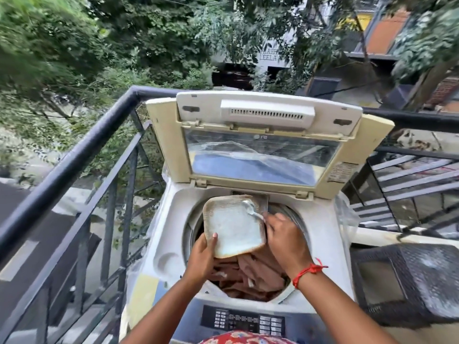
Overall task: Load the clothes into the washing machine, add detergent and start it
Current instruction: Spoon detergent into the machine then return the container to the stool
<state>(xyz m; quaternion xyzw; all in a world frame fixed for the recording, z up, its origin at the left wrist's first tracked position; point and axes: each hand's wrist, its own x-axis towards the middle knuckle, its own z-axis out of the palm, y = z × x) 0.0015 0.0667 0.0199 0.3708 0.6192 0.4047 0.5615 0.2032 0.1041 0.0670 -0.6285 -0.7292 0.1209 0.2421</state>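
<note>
A top-loading washing machine (161,234) stands in front of me with its lid (260,135) raised upright. Brownish-pink clothes (250,276) fill the drum. My left hand (201,256) grips the lower left corner of a square, shallow detergent container (233,227) with white powder, tilted over the drum. My right hand (285,237) holds a metal spoon (250,208) whose bowl rests at the container's upper right corner. The control panel (243,321) with its buttons lies at the near edge.
A black metal railing (74,155) runs along the left and behind the machine, with trees beyond. A dark woven chair or basket (409,281) stands to the right. Clear plastic sheeting (345,214) hangs at the machine's right side.
</note>
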